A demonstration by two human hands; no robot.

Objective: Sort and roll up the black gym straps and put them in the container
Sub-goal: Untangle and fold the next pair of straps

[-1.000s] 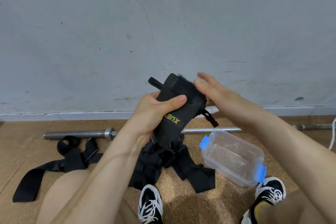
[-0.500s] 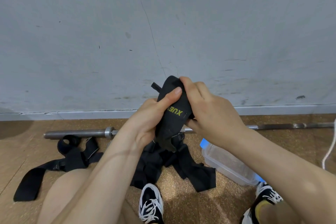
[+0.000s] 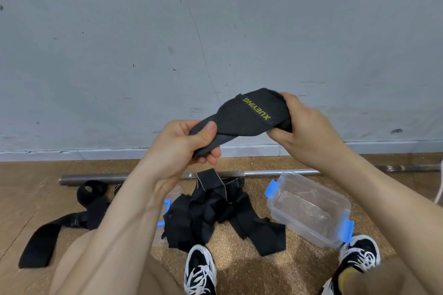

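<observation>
I hold a black gym strap (image 3: 244,117) with yellow lettering stretched out in front of the wall at chest height. My left hand (image 3: 184,143) grips its lower left end, and my right hand (image 3: 304,127) grips its upper right end. A pile of black straps (image 3: 215,215) lies on the floor below. Another black strap (image 3: 57,220) with a loop lies stretched to the left. The clear container (image 3: 309,208) with blue clips stands open on the floor at the right, with no strap in it.
A steel barbell bar (image 3: 251,172) lies along the base of the grey wall. A clear lid (image 3: 164,215) with a blue clip lies partly under my left forearm. My two shoes (image 3: 200,270) rest on the cork floor near the pile and container.
The strap was bunched upright in both hands; now it is pulled out flat between them, the right hand moved to the right and the left hand lower left.
</observation>
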